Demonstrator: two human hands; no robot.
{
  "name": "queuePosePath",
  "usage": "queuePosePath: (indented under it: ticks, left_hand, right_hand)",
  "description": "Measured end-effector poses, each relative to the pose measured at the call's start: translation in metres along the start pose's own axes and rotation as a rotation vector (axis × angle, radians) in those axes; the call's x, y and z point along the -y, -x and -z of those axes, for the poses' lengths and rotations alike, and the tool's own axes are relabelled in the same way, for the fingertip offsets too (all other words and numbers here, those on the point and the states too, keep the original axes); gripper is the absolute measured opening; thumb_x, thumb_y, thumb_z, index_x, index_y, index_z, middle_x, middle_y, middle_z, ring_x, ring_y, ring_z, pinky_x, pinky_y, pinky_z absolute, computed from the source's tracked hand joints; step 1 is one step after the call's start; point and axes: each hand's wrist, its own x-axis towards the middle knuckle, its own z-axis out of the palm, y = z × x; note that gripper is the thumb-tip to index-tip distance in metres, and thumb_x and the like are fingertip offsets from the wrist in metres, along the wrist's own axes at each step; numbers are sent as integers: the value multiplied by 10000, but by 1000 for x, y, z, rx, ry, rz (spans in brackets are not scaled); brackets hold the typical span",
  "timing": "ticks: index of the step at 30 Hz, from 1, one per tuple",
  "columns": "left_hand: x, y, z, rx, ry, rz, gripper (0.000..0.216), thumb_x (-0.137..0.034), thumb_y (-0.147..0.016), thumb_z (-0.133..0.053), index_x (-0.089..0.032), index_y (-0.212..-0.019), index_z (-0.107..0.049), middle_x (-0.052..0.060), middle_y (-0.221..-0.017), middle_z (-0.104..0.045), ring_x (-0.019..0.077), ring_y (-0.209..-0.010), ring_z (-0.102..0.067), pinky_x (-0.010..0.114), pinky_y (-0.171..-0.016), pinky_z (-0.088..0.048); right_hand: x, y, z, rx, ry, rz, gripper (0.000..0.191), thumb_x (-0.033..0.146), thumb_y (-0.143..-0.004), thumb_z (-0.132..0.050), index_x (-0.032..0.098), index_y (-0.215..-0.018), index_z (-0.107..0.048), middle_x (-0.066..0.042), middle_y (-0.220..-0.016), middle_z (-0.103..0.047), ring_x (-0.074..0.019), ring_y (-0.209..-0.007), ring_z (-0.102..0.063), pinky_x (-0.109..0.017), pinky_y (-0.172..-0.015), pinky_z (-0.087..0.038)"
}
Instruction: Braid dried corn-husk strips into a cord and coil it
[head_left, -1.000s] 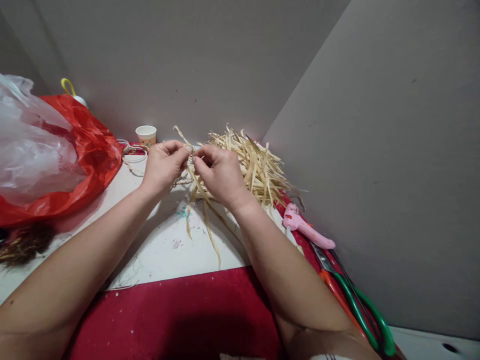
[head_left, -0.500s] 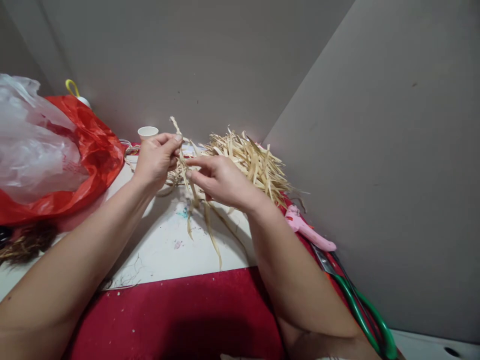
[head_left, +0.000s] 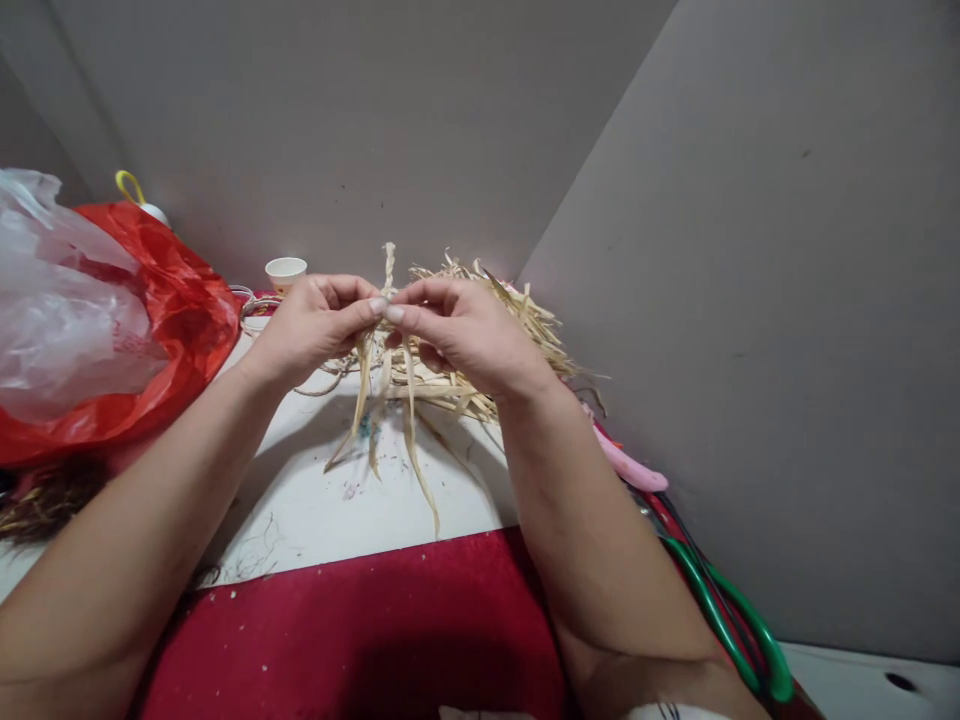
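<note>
A short straw braid stands upright above my fingertips, its loose strands hanging down below them. My left hand pinches the braid's lower end between thumb and forefinger. From the other side my right hand pinches the same spot, the two thumbs nearly meeting. Long flat straw strands dangle from under the hands over the white board. Just behind my right hand lies a heap of dry straw, partly hidden by it.
At left sit a red plastic bag and a clear plastic bag. A paper cup stands behind my left hand. Green-handled scissors and a pink-handled tool lie at right by the grey wall. Red cloth is in front.
The braid has turned from leaning left to upright and shifted right. My right hand has moved up to meet my left at the braid, and the strands now spread to both sides.
</note>
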Motion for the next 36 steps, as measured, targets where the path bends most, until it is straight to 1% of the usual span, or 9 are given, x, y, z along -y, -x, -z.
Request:
queuePosePath:
  ticks: [5, 9, 13, 18, 23, 27, 30, 33, 36]
  left_hand:
    - [-3, 1, -2, 20, -64, -27, 248, -338, -664, -842, -146, -672, -686, -29, -490, -502, 42, -415, -360, 187, -400, -252]
    - [-6, 2, -3, 50, -122, -63, 227, -336, -698, -819, -133, -710, -717, 2, -546, -585, 44, -432, -374, 186, -407, -256]
    - [-5, 2, -1, 7, -210, -131, 170, -284, -712, -804, -127, -726, -741, 14, -579, -619, 63, -480, -451, 185, -445, -310]
    - [-4, 0, 1, -59, -253, -139, 49, -171, -729, -738, -125, -716, -746, -2, -563, -598, 81, -524, -514, 179, -474, -347]
    - [-11, 2, -1, -25, -301, -92, 103, -110, -733, -646, -129, -702, -743, 7, -629, -638, 99, -591, -568, 182, -542, -408]
    - [-14, 4, 1, -16, -493, -150, 117, -126, -743, -638, -133, -733, -755, 13, -632, -637, 98, -574, -527, 195, -541, -363]
    - [-16, 5, 3, -64, -624, -149, 98, -128, -731, -650, -134, -692, -740, 12, -575, -589, 103, -546, -475, 219, -522, -299]
    - [-18, 7, 0, -121, -648, -153, 98, -93, -698, -652, -134, -623, -700, 11, -546, -545, 112, -557, -467, 236, -530, -269]
    - [-22, 11, -8, -145, -623, -155, 120, -84, -687, -649, -135, -580, -666, 9, -538, -533, 111, -558, -463, 241, -539, -272]
  right_hand:
    - [-4, 0, 5, 123, -50, -48, 417, 497, -730, -817, 168, -737, -561, 79, -506, -431, -44, -446, -338, -197, -400, -225]
    - [-9, -2, 10, 243, -109, -63, 455, 569, -743, -776, 142, -734, -619, 97, -480, -345, -43, -439, -269, -200, -401, -203]
    - [-15, -6, 8, 284, -184, -72, 458, 576, -763, -747, 135, -719, -631, 115, -463, -258, -42, -434, -190, -198, -397, -170]
    - [-19, -9, 1, 183, -209, -64, 372, 486, -786, -719, 168, -656, -575, 115, -437, -249, -45, -408, -185, -194, -387, -151]
    - [-23, -12, -6, -20, -105, -4, 251, 279, -802, -589, 182, -575, -538, 93, -421, -296, -53, -395, -244, -195, -396, -205]
    - [-27, -13, -9, -111, 43, 77, 223, 204, -755, -539, 181, -533, -525, 71, -440, -365, -59, -426, -315, -202, -434, -242]
    - [-25, -11, -13, -134, 165, 103, 233, 179, -738, -525, 178, -506, -506, 64, -451, -379, -61, -447, -333, -216, -458, -238]
    - [-22, -10, -17, -166, 241, 102, 266, 164, -736, -511, 181, -474, -463, 68, -441, -336, -61, -454, -307, -229, -472, -222]
    - [-24, -11, -19, -206, 239, 92, 265, 172, -735, -509, 181, -473, -467, 66, -443, -337, -64, -461, -310, -230, -474, -228]
